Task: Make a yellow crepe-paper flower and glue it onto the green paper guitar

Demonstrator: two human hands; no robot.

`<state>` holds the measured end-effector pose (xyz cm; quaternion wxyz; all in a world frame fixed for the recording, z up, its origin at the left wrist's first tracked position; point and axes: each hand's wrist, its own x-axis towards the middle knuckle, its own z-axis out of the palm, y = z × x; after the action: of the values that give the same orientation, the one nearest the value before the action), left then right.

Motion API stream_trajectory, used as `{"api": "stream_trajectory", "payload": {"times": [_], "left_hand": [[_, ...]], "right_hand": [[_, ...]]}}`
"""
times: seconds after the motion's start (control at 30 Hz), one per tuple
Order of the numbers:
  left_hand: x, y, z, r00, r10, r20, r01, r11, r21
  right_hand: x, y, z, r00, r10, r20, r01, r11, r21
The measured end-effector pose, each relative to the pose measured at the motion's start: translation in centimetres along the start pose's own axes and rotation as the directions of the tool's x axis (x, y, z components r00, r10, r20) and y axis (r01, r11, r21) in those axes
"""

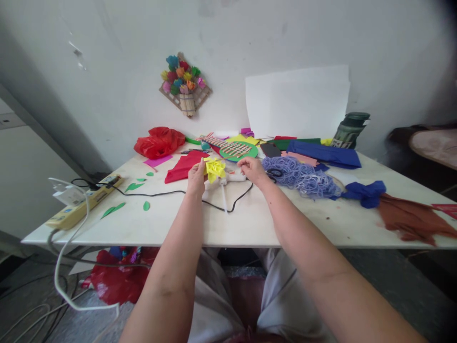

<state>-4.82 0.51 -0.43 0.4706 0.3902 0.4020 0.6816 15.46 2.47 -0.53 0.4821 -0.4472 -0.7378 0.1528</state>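
In the head view, a yellow paper flower (215, 169) with ruffled petals is pinched in my left hand (197, 176), held over the middle of the table. To its right, my right hand (251, 170) has its fingertips drawn together, and whatever may be between them is too small to see. A white glue gun (233, 177) lies between and just below both hands, partly hidden, with a translucent glue stick (224, 196) pointing toward me. Its black cord runs left. Beyond my hands sits a green guitar-shaped craft (238, 149) laid with striped sticks.
Tangled purple string (303, 178) with black scissors (274, 174) lies right. Blue paper (324, 153), brown crepe (416, 219) and a dark bottle (352, 129) stand farther right. At left are green paper leaves (134, 186), a power strip (84, 202) and a red plastic bag (159, 142).
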Motion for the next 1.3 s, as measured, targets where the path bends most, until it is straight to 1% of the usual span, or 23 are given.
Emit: {"api": "stream_trajectory", "payload": {"times": [0.1,0.17,0.2,0.27,0.3,0.37,0.43,0.53,0.67,0.8,0.9,0.97,1.03,1.1,1.17,1.2,1.23,1.3], "left_hand": [[0.1,0.0,0.0,1.000,0.007,-0.009,-0.007,1.000,0.003],[0.2,-0.2,-0.1,1.000,0.007,-0.015,-0.007,1.000,0.009],[0.3,-0.3,-0.2,1.000,0.009,-0.017,-0.008,1.000,0.013],[0.5,-0.5,-0.3,1.000,0.017,-0.020,-0.017,1.000,0.015],[0.6,-0.7,-0.4,0.999,0.024,-0.022,-0.023,1.000,0.014],[0.8,-0.9,-0.5,0.999,0.037,-0.019,-0.037,0.999,0.010],[0.9,-1.0,-0.5,0.999,0.048,-0.018,-0.048,0.999,0.005],[0.8,-0.8,-0.5,0.998,0.061,-0.029,-0.061,0.998,-0.001],[0.6,-0.4,-0.5,0.992,0.077,-0.103,-0.079,0.997,-0.013],[0.4,-0.2,-0.6,0.982,0.094,-0.165,-0.100,0.995,-0.029],[0.4,-0.1,-0.5,0.978,0.077,-0.193,-0.082,0.996,-0.022],[0.3,0.0,-0.4,0.976,0.059,-0.207,-0.065,0.998,-0.020],[0.2,0.0,-0.2,0.975,0.045,-0.216,-0.050,0.999,-0.020],[0.1,0.1,-0.2,0.976,0.031,-0.217,-0.036,0.999,-0.018],[0.1,0.0,-0.2,0.976,0.019,-0.215,-0.023,1.000,-0.014],[0.2,0.0,-0.2,0.977,0.015,-0.211,-0.018,1.000,-0.011],[0.2,-0.1,-0.3,0.978,0.013,-0.206,-0.016,1.000,-0.010],[0.3,-0.2,-0.4,0.981,0.010,-0.194,-0.012,1.000,-0.012]], "right_hand": [[-0.4,-0.4,0.0,0.998,-0.056,-0.014,0.052,0.981,-0.186],[-0.8,-0.9,0.1,0.997,-0.057,0.051,0.071,0.938,-0.340],[-1.0,-1.2,0.2,0.993,-0.027,0.111,0.071,0.910,-0.409],[-1.3,-1.8,0.8,0.969,0.082,0.235,0.055,0.849,-0.525],[-1.4,-2.1,1.1,0.952,0.128,0.279,0.054,0.825,-0.563],[-1.5,-2.7,1.9,0.929,0.176,0.325,0.064,0.790,-0.610],[-1.6,-3.2,2.5,0.924,0.192,0.331,0.070,0.765,-0.640],[-1.6,-3.5,2.7,0.934,0.182,0.307,0.078,0.735,-0.674],[-1.8,-3.5,1.6,0.949,0.192,0.248,0.044,0.701,-0.712],[-1.7,-3.2,0.1,0.950,0.262,0.168,-0.066,0.696,-0.715],[-1.3,-2.8,-0.8,0.934,0.344,0.098,-0.186,0.701,-0.689],[-1.0,-2.3,-1.4,0.929,0.366,0.056,-0.245,0.721,-0.648],[-0.7,-1.8,-1.9,0.934,0.354,0.043,-0.261,0.763,-0.591],[-0.5,-1.2,-2.5,0.942,0.333,0.051,-0.265,0.826,-0.498],[-0.4,-0.6,-3.0,0.940,0.327,0.096,-0.279,0.900,-0.335],[-0.4,-0.4,-3.2,0.931,0.337,0.141,-0.302,0.927,-0.222],[-0.4,-0.3,-3.4,0.921,0.344,0.184,-0.330,0.939,-0.100],[-0.6,-0.2,-3.7,0.909,0.330,0.253,-0.371,0.919,0.134]]}}
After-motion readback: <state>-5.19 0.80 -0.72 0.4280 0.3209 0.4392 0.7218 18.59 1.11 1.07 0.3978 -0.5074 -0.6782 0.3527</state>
